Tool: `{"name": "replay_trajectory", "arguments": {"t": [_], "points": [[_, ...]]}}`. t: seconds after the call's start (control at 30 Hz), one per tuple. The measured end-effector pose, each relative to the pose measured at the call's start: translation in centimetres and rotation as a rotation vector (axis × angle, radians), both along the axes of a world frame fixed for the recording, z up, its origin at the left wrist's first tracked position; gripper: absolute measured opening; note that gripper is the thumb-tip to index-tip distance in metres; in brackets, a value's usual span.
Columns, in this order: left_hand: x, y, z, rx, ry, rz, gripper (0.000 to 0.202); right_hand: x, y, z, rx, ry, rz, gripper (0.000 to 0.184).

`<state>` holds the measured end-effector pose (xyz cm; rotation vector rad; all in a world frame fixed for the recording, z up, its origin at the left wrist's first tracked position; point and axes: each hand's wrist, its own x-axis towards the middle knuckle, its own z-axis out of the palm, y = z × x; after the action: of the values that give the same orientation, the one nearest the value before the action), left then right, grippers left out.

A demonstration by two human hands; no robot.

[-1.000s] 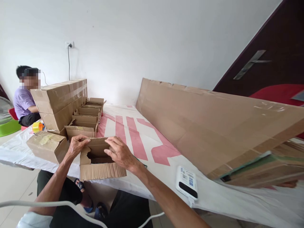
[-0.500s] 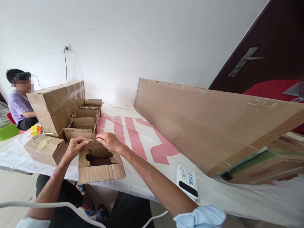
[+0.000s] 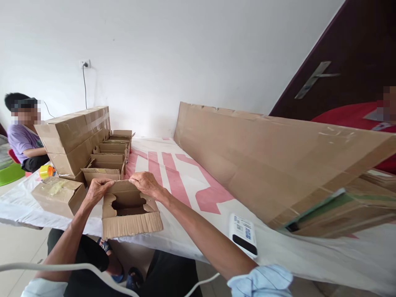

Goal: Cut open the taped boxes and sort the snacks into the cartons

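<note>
In front of me, at the table's near edge, stands a small cardboard box [image 3: 132, 225] with its top flaps raised. My left hand [image 3: 98, 190] pinches the far flap near its left corner. Farther right on that same flap, the fingers of my right hand [image 3: 147, 183] are closed over its upper edge. Through a cut-out in the inner flaps the box's dark inside shows, too dim to tell what is in it. A taped, closed carton [image 3: 58, 192] lies just left of my left hand.
Stacked closed cartons [image 3: 69, 136] and a row of open boxes [image 3: 108, 159] stand at the left. A large cardboard sheet [image 3: 262, 161] leans along the right, near a white device [image 3: 243, 235]. A person [image 3: 24, 136] sits at far left; a red-clothed person [image 3: 355, 117] is at far right.
My right hand has slid slightly right along the far flap. My left hand stays at the left corner, and the box has barely moved.
</note>
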<state>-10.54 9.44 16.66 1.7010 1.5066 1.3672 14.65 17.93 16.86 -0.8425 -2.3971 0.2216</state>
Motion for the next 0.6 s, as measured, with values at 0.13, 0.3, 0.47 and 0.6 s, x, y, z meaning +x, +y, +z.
{"name": "replay_trajectory", "arguments": {"t": [0.13,0.3,0.47,0.6], "points": [[-0.5,0.0,0.5,0.001,0.033,-0.033,0.04,1.5,1.0,-1.0,-0.136,0.175,-0.007,0.027],[-0.5,0.5,1.7,0.0,0.141,-0.095,0.034,3.0,2.0,-3.0,-0.513,0.557,0.085,0.037],[-0.1,1.5,2.3,0.0,0.211,-0.077,0.033,3.5,2.5,-3.7,-0.683,0.656,0.114,0.047],[0.2,1.4,2.9,-0.002,0.235,-0.084,0.031,3.3,2.8,-2.9,-0.777,0.677,0.149,0.038]]}}
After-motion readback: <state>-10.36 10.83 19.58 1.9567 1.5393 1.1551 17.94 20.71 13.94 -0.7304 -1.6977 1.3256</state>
